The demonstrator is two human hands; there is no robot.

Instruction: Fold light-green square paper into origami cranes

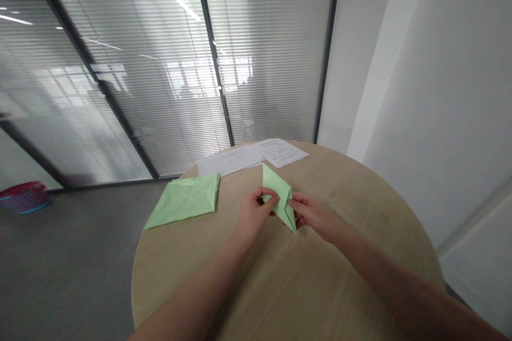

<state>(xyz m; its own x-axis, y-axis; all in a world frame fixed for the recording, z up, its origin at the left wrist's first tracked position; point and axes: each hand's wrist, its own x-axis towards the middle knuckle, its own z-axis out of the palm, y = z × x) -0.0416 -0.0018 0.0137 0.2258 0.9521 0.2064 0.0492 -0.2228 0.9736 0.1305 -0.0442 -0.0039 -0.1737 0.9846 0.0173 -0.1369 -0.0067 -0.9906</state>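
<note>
A folded light-green paper shape [277,191] with long pointed ends rests on the round wooden table [360,234], held between both hands. My left hand [255,212] pinches its left side with thumb and fingers closed. My right hand [314,216] grips its right side, fingers curled onto the paper. A second light-green sheet [184,199], creased and lying flat, sits to the left near the table's edge.
Two white printed sheets [256,155] lie at the far edge of the table. Glass partitions with blinds [160,74] stand behind. A white wall is to the right. A red and blue basket [24,197] sits on the grey floor at left.
</note>
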